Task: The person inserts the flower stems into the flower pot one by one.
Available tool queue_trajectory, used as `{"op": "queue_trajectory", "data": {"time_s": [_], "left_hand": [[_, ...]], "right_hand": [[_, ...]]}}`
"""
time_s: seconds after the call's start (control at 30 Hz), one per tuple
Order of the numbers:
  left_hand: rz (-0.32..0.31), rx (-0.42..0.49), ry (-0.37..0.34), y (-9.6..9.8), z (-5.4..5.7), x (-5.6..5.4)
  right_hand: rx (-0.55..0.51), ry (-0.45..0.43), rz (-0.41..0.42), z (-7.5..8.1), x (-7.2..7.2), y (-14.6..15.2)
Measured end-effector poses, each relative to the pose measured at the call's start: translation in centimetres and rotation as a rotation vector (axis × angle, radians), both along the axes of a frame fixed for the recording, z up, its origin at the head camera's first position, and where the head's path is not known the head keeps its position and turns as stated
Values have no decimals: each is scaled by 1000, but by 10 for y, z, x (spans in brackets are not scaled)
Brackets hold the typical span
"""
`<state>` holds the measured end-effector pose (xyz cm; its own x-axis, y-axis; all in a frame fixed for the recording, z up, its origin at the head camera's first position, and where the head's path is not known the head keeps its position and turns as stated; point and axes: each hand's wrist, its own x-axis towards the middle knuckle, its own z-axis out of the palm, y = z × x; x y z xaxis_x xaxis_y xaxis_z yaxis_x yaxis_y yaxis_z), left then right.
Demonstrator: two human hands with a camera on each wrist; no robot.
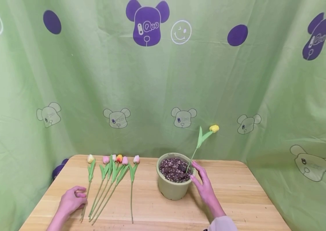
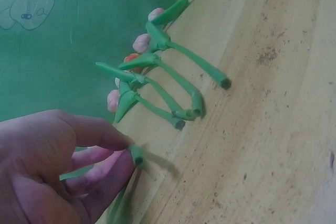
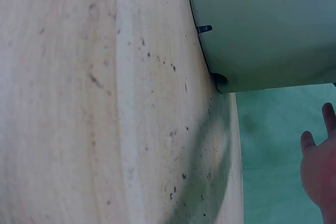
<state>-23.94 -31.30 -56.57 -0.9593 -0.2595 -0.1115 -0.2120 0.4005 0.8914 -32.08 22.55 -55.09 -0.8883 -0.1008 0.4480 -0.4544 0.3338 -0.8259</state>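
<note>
At the left of the table my left hand [image 1: 72,200] pinches the stem of a pale yellow-white artificial tulip [image 1: 90,158] between thumb and fingertips. The left wrist view shows the cut end of that green stem [image 2: 137,157] poking out past the fingers. My right hand [image 1: 204,186] is at the right side of a green flowerpot [image 1: 172,190], its extended fingers and thumb by the rim. A yellow tulip [image 1: 214,128] stands in the pot's dark soil [image 1: 172,169], leaning right. In the right wrist view part of the right hand [image 3: 321,169] shows beside the pot.
Several more tulips lie between left hand and pot: a group with pink, white and orange-red [image 1: 119,158] heads, and a separate pink-and-white tulip [image 1: 136,159] nearer the pot. Dark specks dot the wooden table [image 1: 232,192]. A green printed curtain [image 1: 151,80] surrounds it.
</note>
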Motion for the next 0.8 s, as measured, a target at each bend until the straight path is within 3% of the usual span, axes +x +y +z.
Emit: {"op": "queue_trajectory", "data": {"time_s": [0.23,0.53,0.8], "left_hand": [[13,2,-4,3,0,1],[7,119,-13,7,2,1],[11,113,20,14,7,1]], "right_hand": [[-15,10,15,-1,0,0],[-2,3,-4,-1,0,-1],[-10,7,-8,-2,1,-1]]}}
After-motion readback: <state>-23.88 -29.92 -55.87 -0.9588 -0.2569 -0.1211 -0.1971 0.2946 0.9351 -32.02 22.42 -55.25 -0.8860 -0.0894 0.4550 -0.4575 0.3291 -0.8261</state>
